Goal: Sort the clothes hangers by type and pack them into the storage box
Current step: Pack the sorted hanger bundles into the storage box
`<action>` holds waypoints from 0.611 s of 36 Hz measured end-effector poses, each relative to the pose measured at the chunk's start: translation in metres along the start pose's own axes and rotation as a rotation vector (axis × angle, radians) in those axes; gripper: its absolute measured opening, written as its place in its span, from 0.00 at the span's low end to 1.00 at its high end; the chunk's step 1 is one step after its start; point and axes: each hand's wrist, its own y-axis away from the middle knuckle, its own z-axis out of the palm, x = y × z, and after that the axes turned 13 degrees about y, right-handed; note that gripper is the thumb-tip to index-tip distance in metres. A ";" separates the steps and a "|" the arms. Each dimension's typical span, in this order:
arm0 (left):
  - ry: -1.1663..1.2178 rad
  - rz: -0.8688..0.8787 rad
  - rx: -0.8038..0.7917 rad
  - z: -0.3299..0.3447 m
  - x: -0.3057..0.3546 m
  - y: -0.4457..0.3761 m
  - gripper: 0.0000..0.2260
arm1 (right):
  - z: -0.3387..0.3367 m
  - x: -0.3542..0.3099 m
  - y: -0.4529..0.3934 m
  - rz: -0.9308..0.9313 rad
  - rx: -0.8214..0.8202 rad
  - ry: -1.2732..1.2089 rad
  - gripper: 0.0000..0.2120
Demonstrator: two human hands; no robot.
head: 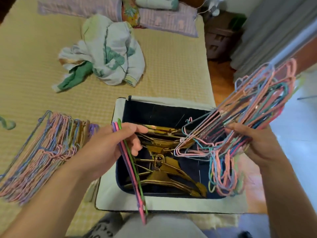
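1. Left hand (113, 145): gripped three thin hangers (132, 170), purple, pink and green, held together over the left edge of the storage box (171, 206).
2. Right hand (257, 145): fingers curled round a large bundle of pastel wire hangers (253, 110), fanned up to the right, hooks dangling over the box's right side.
3. Storage box: open, pale rim, dark lining, standing on the bed (171, 69) at its near edge.
4. Gold hangers (164, 170): stacked inside the box, apparently metal; blur hindered certainty.
5. Second pile of pastel wire hangers (46, 152): lying on the bed, left of the box.
6. Crumpled floral cloth (109, 54): farther up the bed.
7. Pillows (168, 19): at the bed's head.
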 end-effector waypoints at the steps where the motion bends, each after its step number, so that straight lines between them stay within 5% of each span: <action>1: 0.003 -0.009 -0.020 -0.003 0.001 -0.003 0.14 | 0.002 -0.002 0.005 -0.005 0.018 0.017 0.23; 4: 0.033 -0.013 -0.042 -0.007 0.001 -0.005 0.14 | 0.008 -0.005 0.017 -0.010 0.030 0.036 0.12; 9: 0.040 0.002 -0.060 -0.009 0.001 -0.008 0.14 | 0.022 -0.017 0.036 -0.018 0.128 0.106 0.15; 13: 0.038 -0.008 -0.055 -0.007 0.001 -0.008 0.14 | 0.030 -0.024 0.049 -0.044 0.147 0.189 0.26; 18: 0.028 -0.005 -0.062 -0.004 0.005 -0.004 0.13 | 0.035 -0.058 0.066 -0.175 0.204 0.148 0.14; 22: 0.019 0.001 -0.050 0.009 0.011 -0.001 0.14 | 0.030 -0.096 0.068 -0.241 0.231 0.083 0.20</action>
